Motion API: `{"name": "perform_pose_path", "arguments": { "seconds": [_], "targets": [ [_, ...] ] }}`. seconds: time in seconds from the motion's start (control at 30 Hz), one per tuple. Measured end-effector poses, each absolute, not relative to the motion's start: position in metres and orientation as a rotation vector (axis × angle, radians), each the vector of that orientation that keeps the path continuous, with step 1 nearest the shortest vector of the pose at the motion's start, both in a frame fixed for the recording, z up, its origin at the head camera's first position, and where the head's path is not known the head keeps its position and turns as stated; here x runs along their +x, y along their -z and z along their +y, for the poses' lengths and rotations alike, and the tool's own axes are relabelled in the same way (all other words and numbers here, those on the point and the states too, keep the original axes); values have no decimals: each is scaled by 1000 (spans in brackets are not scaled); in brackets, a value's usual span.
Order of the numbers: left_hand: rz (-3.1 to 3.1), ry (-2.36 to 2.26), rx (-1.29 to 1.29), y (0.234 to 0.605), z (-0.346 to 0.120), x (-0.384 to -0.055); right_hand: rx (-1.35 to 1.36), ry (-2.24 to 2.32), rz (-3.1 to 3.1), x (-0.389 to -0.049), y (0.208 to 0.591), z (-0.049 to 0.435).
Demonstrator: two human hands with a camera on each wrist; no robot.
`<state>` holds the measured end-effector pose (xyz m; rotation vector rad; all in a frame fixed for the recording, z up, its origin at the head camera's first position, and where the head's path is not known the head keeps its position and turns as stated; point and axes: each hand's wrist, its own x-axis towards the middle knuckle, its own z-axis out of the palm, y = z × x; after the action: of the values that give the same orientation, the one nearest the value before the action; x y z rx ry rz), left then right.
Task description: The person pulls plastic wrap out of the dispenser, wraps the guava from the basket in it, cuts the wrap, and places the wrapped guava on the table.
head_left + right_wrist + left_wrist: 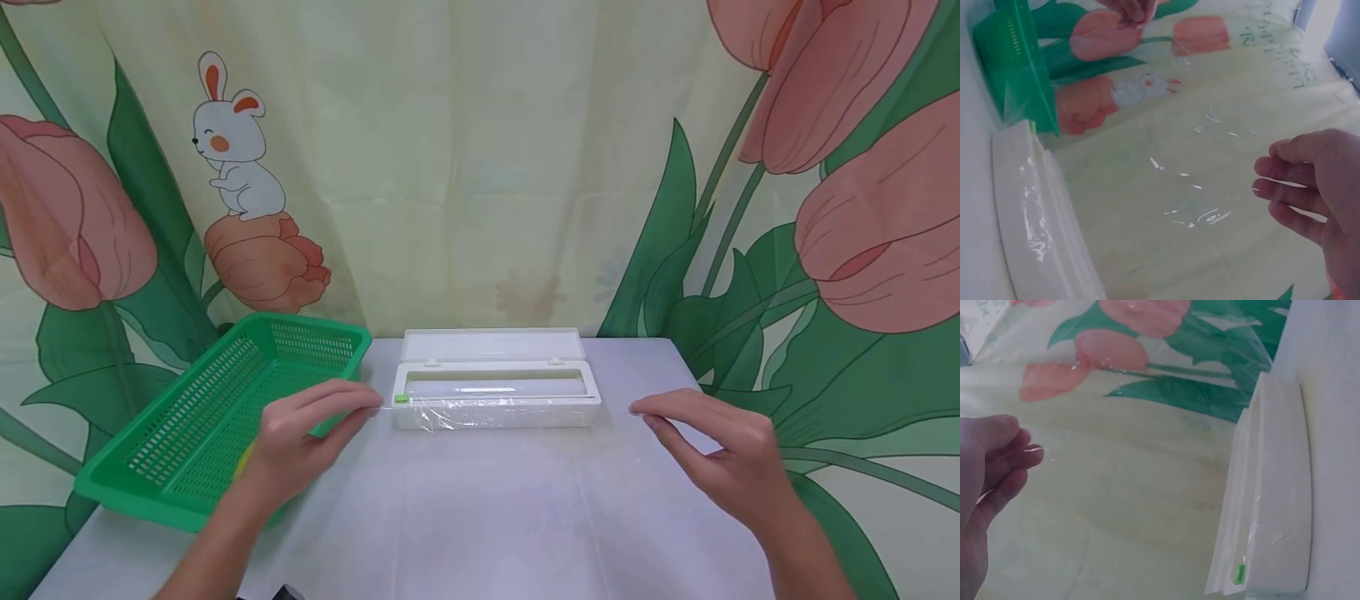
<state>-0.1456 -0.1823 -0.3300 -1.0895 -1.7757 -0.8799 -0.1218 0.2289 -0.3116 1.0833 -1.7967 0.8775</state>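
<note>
A white cling film dispenser (495, 418) stands on the table with its lid (491, 344) raised at the back. Inside lies a roll (495, 388), and a green slider (401, 398) sits at the left end of its front bar. Thin clear cling film (1210, 217) spans the space between the hands, seen mostly by its glints in the right wrist view. My left hand (303, 433), left of the dispenser, pinches one side of the film between thumb and fingers. On the right, my right hand (723, 450) pinches the other side. Wrinkled film also shows over the dispenser's front.
A green plastic basket (352, 335) stands on the left of the white table (510, 517), partly behind the left forearm. Something yellow (243, 458) shows inside it. A small dark object (287, 592) is at the bottom edge. A tulip-and-rabbit curtain (480, 167) hangs behind.
</note>
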Motion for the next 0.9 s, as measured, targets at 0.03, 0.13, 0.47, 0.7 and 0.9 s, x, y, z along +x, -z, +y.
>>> {"name": "perform_pose_path", "arguments": {
  "seconds": [0.03, 0.13, 0.47, 0.7, 0.9],
  "targets": [
    [-1784, 879, -1086, 331, -182, -146, 1074, -873, -1810, -121, 313, 229],
    [-1805, 881, -1076, 334, -182, -146, 1045, -865, -1848, -121, 316, 229],
    [-1839, 947, -1093, 345, -181, -148, 1012, -879, -1921, -124, 332, 234],
    [-1838, 971, -1095, 353, -180, -151, 973, -889, -1978, -127, 345, 237],
    [-1810, 1004, -1132, 360, -180, -155, 958, -878, -2007, -130, 353, 239]
  ]
}}
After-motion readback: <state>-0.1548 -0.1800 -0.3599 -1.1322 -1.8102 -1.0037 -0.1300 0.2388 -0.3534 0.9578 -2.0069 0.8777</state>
